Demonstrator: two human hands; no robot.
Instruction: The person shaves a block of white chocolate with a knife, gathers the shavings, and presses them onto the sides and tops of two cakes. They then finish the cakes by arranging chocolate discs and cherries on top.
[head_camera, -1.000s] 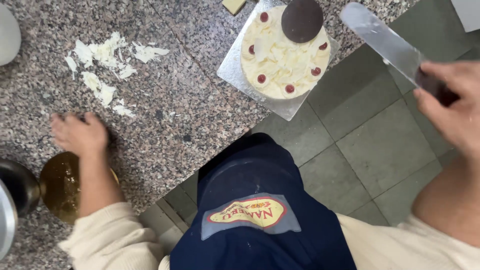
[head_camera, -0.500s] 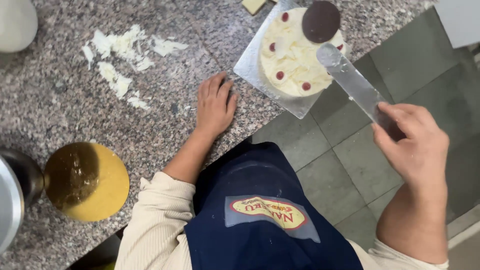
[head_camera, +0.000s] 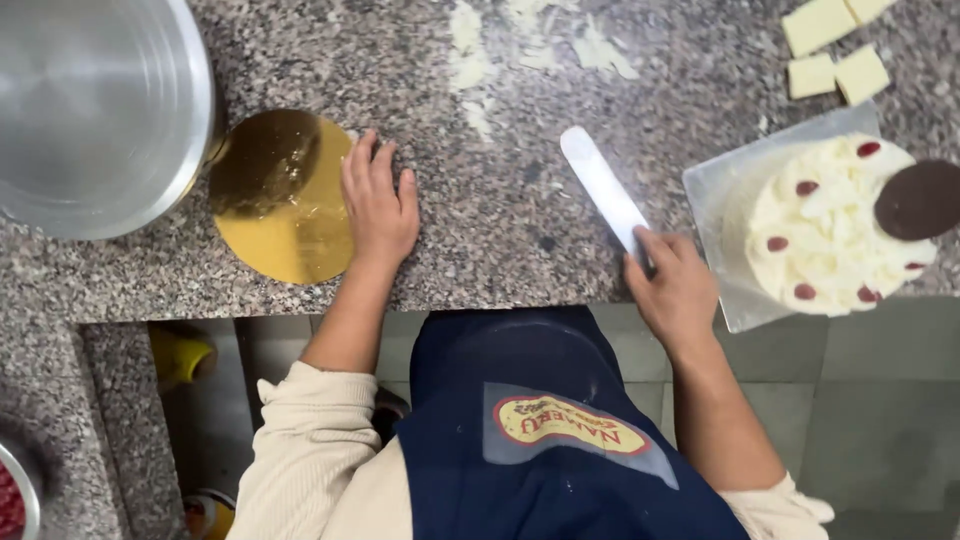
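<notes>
palette knife (head_camera: 603, 188) in right hand (head_camera: 675, 290), flat on counter (head_camera: 500, 220)

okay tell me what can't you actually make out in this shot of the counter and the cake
Head view only:
- Palette knife: handle hidden inside the right hand.
- Steel bowl: cut off by the top and left edges.
- Cake: right side cut by the frame edge.
- Gold cake board: upper left covered by the bowl; whether the left hand rests on it is unclear.

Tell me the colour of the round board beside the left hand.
Shiny gold; the cake board shows clearly in the head view.
</notes>
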